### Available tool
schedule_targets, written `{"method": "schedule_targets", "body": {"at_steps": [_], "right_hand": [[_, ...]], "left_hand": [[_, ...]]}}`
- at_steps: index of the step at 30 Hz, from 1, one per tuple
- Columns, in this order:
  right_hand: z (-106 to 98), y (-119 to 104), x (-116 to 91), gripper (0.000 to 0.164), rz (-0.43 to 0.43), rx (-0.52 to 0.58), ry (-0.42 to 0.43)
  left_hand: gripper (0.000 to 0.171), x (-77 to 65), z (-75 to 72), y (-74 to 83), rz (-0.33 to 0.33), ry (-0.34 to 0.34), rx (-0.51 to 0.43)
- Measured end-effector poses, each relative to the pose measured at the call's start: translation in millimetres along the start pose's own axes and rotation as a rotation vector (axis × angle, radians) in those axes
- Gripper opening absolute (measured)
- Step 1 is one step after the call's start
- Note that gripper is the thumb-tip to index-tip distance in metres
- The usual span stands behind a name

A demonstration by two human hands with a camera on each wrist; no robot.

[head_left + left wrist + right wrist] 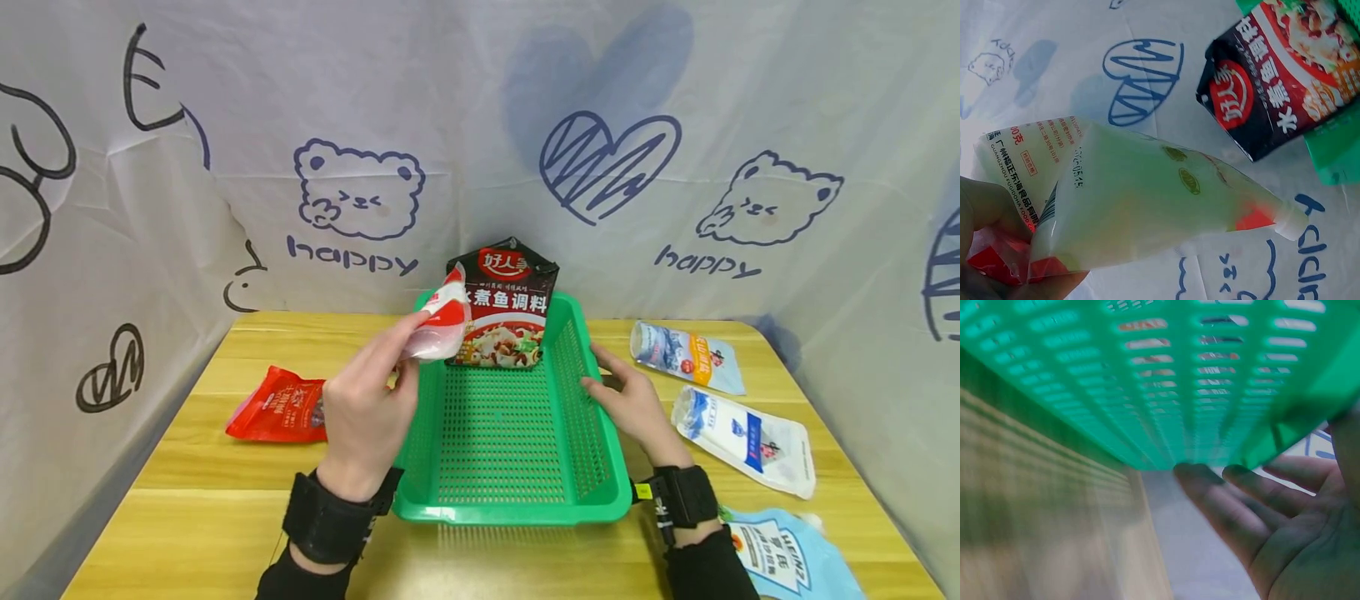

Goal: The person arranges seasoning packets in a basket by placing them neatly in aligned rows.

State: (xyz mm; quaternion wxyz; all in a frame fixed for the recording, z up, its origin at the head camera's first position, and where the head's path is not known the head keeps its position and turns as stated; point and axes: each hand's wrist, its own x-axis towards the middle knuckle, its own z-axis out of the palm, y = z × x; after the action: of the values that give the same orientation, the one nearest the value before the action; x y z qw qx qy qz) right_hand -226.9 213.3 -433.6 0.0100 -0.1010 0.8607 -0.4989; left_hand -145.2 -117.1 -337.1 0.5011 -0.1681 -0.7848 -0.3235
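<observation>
Well, tapering translucent pouch [442,325] in left hand [371,404], near perforated basket [501,433].

We read this as a small screened-off booth round a table [202,525]; in what building, we cannot tell. White cloth [480,100] hangs beyond the grip of the left hand [367,408] and runs along both sides, drawn over with bears [360,196], hearts [611,167] and "happy". Below the grip: light wood grain, far edge near the cloth. We log black straps [326,517] on both wrists.
</observation>
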Motion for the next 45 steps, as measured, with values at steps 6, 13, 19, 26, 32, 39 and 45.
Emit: {"method": "schedule_targets", "body": {"at_steps": [6, 13, 19, 26, 32, 39, 45], "right_hand": [[-16, -5, -5, 0.065, -0.013, -0.032, -0.027], [-35, -37, -22, 0.058, -0.092, -0.065, 0.041], [-30, -74, -42, 0.047, -0.227, 0.081, 0.091], [0, -104, -51, 0.046, -0.191, 0.334, -0.133], [22, -112, -53, 0.053, -0.112, 0.459, -0.256], [30, -110, -54, 0.059, -0.103, 0.574, -0.336], [31, -109, -53, 0.062, -0.082, 0.636, -0.36]], "left_hand": [[0.038, -2.2, 1.8, 9.0, 0.042, -0.01, -0.029], [0.039, -3.3, 4.9, 14.6, 0.12, -0.028, -0.073], [0.038, -3.0, 6.4, 18.7, 0.181, -0.018, -0.105], [0.031, -5.9, 8.8, 23.3, 0.188, -0.037, -0.119], [0.032, -8.9, 10.9, 28.8, 0.217, -0.075, -0.119], [0.033, -13.8, 15.2, 36.5, 0.259, -0.169, -0.159], [0.035, -18.1, 16.9, 39.9, 0.282, -0.226, -0.155]]}}
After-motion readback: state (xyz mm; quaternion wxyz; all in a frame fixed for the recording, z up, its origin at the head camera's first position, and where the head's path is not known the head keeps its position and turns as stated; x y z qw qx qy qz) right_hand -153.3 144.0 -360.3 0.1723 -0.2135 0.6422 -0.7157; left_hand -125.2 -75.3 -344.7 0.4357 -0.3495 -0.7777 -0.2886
